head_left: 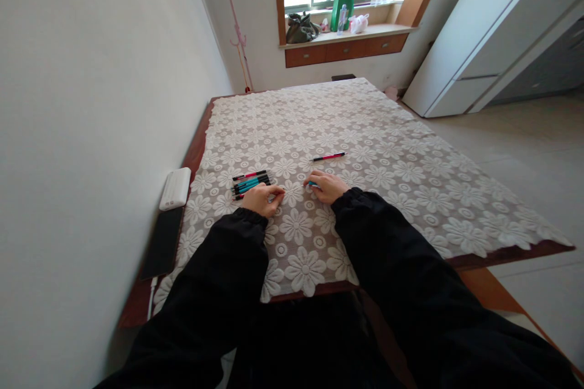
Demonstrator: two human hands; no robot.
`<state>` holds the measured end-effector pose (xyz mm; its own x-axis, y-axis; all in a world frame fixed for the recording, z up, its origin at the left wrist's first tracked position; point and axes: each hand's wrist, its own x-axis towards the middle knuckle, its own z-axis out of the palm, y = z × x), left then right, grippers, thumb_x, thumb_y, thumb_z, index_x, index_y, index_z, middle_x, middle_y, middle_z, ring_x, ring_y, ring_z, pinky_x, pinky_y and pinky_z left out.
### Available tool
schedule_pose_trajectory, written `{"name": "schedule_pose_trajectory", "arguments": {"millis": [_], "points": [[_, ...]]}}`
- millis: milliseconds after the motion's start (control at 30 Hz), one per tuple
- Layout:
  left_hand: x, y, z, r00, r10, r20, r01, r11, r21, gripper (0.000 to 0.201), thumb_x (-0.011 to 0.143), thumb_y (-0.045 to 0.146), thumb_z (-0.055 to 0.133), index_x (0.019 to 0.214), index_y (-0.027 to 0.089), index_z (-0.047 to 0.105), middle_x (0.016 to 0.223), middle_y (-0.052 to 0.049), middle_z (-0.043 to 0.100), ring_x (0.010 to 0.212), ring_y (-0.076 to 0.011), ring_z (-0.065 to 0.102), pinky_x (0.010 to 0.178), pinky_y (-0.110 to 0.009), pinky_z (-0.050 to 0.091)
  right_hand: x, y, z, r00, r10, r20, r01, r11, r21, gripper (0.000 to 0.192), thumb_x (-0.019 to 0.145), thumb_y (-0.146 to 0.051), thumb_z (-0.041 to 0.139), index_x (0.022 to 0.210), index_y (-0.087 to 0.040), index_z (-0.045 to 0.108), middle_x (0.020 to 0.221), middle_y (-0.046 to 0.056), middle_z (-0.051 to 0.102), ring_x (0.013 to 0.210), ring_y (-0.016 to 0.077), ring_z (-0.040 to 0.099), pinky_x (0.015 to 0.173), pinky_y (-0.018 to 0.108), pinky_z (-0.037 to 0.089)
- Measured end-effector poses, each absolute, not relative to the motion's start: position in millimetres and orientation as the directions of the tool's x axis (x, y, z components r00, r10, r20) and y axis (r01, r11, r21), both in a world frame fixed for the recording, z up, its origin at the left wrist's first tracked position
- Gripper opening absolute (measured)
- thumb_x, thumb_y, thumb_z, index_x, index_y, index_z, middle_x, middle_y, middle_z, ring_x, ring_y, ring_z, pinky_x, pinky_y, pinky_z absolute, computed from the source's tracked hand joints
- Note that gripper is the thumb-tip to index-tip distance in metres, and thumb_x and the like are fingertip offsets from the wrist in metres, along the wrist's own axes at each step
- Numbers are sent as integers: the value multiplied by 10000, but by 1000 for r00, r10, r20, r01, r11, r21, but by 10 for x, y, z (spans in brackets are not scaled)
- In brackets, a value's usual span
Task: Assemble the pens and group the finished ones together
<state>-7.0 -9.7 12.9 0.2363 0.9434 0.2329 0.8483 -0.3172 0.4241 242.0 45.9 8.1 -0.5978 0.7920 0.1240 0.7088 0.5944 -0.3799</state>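
There's the teal pen [312, 183], lying on the lace tablecloth [410, 182] and half covered by the right hand [326, 186], whose fingers curl down over it, pinching it against the cloth, only a sliver of teal showing at the fingertips. Just to the left, a little apart, the left hand [262, 198] rests on the cloth with fingers loosely bent, thumb stretched toward the right; whether it grips anything I cannot tell. Its knuckles sit right at the near edge of the bundle of pens [250, 183], a tidy row of teal, red and black barrels lying side by side (too small to count). Further out on the flowers, beyond the right hand, 1 red pen [328, 157] lies alone, well apart from the rest. Both black sleeves [374, 237] reach in from the table's near edge. Against the wall on the left, a white power bank [175, 188] sits on the bare wood, a dark phone [162, 242] just beside it. At the far end, a green bag [342, 6] stands on the window sill.
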Motion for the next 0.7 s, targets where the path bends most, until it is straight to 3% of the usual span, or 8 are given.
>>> {"name": "schedule_pose_trajectory", "arguments": {"millis": [233, 500, 700], "points": [[-89, -82, 115, 242, 943, 226, 844, -320, 431, 202, 860, 349, 661, 978, 266, 802, 786, -37, 718, 753, -178, 643, 681, -268, 460, 2424, 456, 92, -562, 813, 151, 739, 576, -349, 142, 927, -190, 581, 1001, -228, 697, 1138, 52, 636, 933, 205, 634, 745, 271, 441], [-91, -82, 111, 248, 941, 229, 845, -326, 424, 211, 866, 360, 655, 984, 275, 808, 789, -41, 724, 750, -175, 641, 667, -265, 456, 2399, 419, 129, -555, 813, 175, 723, 576, -381, 208, 897, -166, 548, 1072, -222, 645, 983, 39, 718, 870, 213, 644, 735, 272, 419], [-89, -83, 114, 247, 941, 233, 844, -327, 426, 212, 863, 360, 653, 981, 280, 810, 789, -36, 734, 756, -183, 640, 675, -272, 465, 2392, 410, 115, -576, 780, 243, 668, 621, -410, 197, 898, -183, 536, 1052, -220, 653, 997, 42, 723, 868, 214, 656, 738, 278, 429]]}}
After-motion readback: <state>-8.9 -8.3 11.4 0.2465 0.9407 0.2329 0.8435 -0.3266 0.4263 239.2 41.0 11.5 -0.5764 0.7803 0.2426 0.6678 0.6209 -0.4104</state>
